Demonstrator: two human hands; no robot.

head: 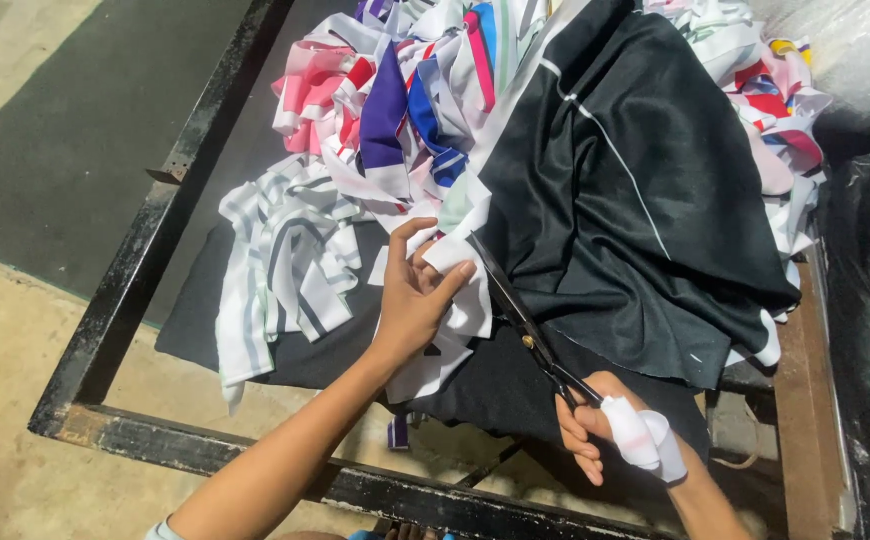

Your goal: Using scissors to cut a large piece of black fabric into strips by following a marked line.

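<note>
Now you are mid-cut: your left hand (417, 297) pinches the white fabric edge (455, 262) taut on the black metal frame table (145, 250), and your right hand (605, 425) grips the scissors (525, 325), blades along the black cloth (635, 190). Closing them calls for steady tension.

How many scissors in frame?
1. The scissors are in the right hand, blades shut or nearly so, running along the edge of the black cloth beside the left hand. Others could be hidden under the scraps.
</note>
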